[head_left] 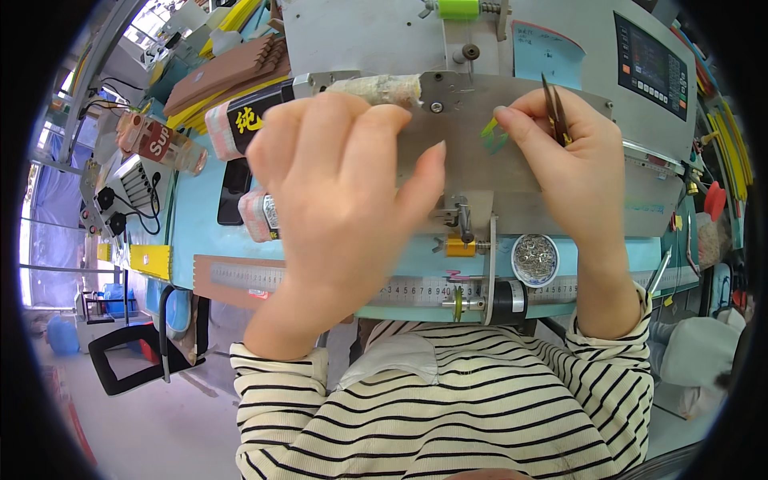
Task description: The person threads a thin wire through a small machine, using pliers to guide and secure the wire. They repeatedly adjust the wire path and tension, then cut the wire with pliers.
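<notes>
My left hand (pixel 332 176) hovers over the left part of the grey metal plate (pixel 480 160), slightly blurred. Its thumb and forefinger are apart with nothing visible between them. Over the plate's right side, my right hand (pixel 572 152) pinches a small bright green strip or thread (pixel 490 128) between thumb and forefinger. A dark tool with two slim pointed arms (pixel 555 112), like tweezers or thread snips, is tucked among the same hand's fingers. Whitish wrapped material (pixel 376 88) lies at the plate's far edge, partly behind my left hand.
A bowl of small metal pieces (pixel 535 260) stands near the front edge beside a steel ruler (pixel 400 289). A roller and shaft (pixel 480 304) project toward me. At left are a phone (pixel 234 192), a bottle (pixel 172 144) and brown boards (pixel 224 76); a control panel (pixel 652 68) is far right.
</notes>
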`<state>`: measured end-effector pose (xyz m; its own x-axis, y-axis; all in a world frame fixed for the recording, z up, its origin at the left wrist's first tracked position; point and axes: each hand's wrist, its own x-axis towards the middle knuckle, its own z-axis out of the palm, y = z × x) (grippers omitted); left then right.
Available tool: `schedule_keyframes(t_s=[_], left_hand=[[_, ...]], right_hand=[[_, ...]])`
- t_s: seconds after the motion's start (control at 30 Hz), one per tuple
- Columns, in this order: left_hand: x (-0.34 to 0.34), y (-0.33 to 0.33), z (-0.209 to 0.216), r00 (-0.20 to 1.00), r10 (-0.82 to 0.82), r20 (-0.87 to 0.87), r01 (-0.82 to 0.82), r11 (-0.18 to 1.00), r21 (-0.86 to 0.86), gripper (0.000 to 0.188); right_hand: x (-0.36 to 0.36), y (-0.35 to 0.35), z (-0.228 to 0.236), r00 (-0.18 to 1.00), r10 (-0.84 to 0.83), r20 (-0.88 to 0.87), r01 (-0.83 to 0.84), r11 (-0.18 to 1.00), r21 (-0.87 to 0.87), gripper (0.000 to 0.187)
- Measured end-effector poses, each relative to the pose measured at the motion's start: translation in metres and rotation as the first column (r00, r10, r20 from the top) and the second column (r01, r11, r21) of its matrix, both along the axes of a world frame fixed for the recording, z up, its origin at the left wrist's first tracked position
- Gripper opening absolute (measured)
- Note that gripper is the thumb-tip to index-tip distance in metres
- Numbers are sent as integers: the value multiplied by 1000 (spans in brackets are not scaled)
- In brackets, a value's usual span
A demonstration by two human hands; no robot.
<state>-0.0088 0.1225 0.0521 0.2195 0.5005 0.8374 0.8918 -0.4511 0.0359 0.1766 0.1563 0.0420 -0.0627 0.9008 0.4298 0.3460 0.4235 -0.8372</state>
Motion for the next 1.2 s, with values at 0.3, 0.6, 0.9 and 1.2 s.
schedule_keyframes(t_s=[0.3,0.6,0.9,1.2], left_hand=[[14,16,-22,1000,-24,-18,27,984,175,13],[-7,12,17,976,-209,-70,209,978,-7,24],[-37,27,52,765,-87,-638,-112,958,-265,38],[-24,24,38,867,-17,-498,-63,988,-142,33]], right_hand=[[4,-8,3,1000,-10,-2,10,999,-49,15],[-18,20,-12,999,-49,-14,49,999,-23,19],[6,7,28,1000,16,17,-19,982,189,11],[76,-85,12,945,155,290,-174,984,42,11]])
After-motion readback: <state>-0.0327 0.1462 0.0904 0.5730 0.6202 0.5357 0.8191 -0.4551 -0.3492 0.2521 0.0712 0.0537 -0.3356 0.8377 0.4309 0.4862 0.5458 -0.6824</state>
